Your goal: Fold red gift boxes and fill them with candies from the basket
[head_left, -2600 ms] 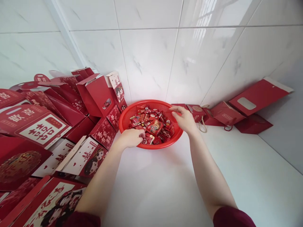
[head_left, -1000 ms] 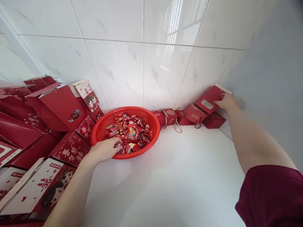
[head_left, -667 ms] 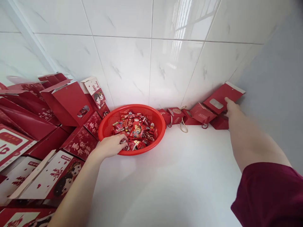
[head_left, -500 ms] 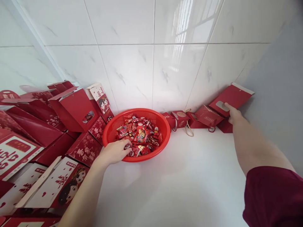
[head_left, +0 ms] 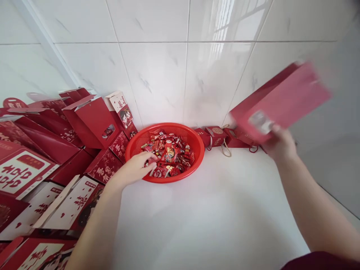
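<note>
My right hand [head_left: 282,144] grips a red paper gift bag [head_left: 292,101] by its lower edge, beside the small oval window. The bag is tilted, held up off the table, and blurred by motion. At the left rim of a red plastic basket [head_left: 200,153], my left hand [head_left: 137,165] reaches over the edge with its thumb and fingers apart. Its fingertips are at the wrapped candies [head_left: 170,155] heaped inside. I see nothing clearly held in it.
Many red and white gift boxes [head_left: 69,208] crowd the left side. A red windowed bag [head_left: 97,122] stands among them. Small red boxes with cord handles [head_left: 216,137] line the tiled wall [head_left: 157,82], right of the basket. A white tabletop [head_left: 197,221] lies in front.
My right hand has lifted the red gift bag up from the row by the wall. My left hand stays at the basket, its fingers slightly more spread. The view has shifted a little.
</note>
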Tool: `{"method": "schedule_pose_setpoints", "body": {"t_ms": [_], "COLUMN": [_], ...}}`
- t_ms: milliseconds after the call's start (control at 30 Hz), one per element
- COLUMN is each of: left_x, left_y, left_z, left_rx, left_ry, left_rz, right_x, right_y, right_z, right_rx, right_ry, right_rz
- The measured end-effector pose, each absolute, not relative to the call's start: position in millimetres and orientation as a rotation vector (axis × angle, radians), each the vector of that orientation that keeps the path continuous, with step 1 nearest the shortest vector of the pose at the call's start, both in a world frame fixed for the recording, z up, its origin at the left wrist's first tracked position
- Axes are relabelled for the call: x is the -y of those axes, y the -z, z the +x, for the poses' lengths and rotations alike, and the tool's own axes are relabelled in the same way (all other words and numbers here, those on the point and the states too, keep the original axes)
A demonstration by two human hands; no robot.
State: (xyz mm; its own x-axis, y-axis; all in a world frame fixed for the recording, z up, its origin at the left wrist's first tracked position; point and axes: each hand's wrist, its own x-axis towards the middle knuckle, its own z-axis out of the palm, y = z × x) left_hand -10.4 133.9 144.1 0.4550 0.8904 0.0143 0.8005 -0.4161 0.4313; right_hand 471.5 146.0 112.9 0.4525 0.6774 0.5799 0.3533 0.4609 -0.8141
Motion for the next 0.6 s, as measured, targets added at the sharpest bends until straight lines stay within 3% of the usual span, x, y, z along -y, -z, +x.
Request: {"method": "schedule_pose_setpoints", "body": {"t_ms": [133,200,367,600], "left_x": [-102.6,-81.1,-33.4,-13.8], "left_y": [-178.2,-193.1,-213.3,-207.9], "left_z": [-14.6,-14.1,-11.1,-6.9], "left_rx": [-1.479,-1.467,-1.158,-0.871], "left_ry": [-0.585,-0.673,-0.810,-0.359], "left_rz": [2.344,2.371,2.553,2.658], "right_x": [-56.0,-28.3,-15.8,-16.1], "right_y": [-70.1,-51.6,-43.4,-125.1], "right_z": [387.0,343.9,283.8,280.3], "right_rx": [1.774,1.876,1.941,2.023], "right_ry": [-1.253,-1.437,-1.311,-0.770], "right_rz": [-0.916,-0.826,-0.721,-0.630]}}
